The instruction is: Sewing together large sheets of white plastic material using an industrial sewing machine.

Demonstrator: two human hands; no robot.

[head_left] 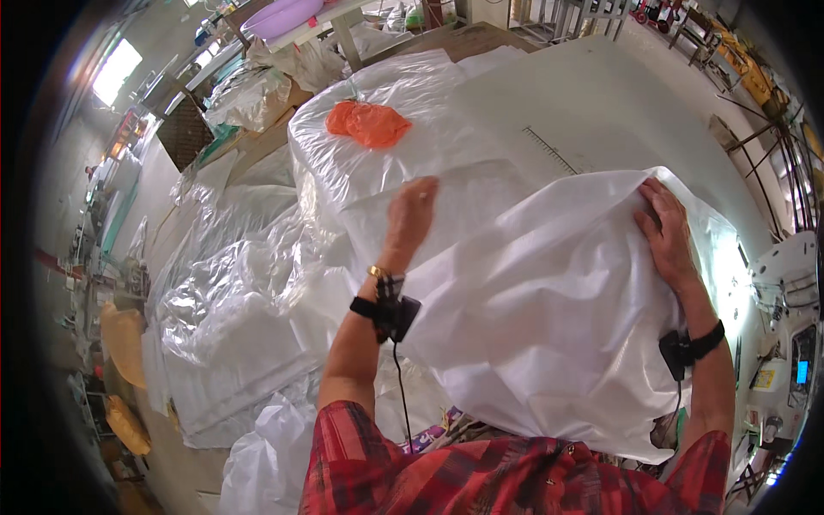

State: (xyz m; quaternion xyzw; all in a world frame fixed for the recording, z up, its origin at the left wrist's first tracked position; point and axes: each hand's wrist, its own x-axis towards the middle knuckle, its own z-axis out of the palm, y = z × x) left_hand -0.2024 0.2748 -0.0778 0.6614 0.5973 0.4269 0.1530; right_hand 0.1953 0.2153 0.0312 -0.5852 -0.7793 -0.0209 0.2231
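Note:
A large glossy white plastic sheet [549,300] lies in loose folds across the work surface and hangs down in front of my body. My right hand [668,225] rests on it near its upper right corner, fingers stretched out and thumb apart. My left hand [414,209] is over the white layers left of the sheet's folded edge, its fingers curled closed and slightly blurred. Whatever it may hold is hidden. A crumpled orange plastic bag [369,124] sits on the stacked white plastic [403,81], beyond my left hand. Black straps with small devices circle both wrists.
A pale board [592,103] with a row of dark marks lies at the far right. Crinkled clear plastic [240,300] covers the left side. A purple basin [283,17] stands on a table at the back. Close on the right is a white machine [785,292] with a lit display.

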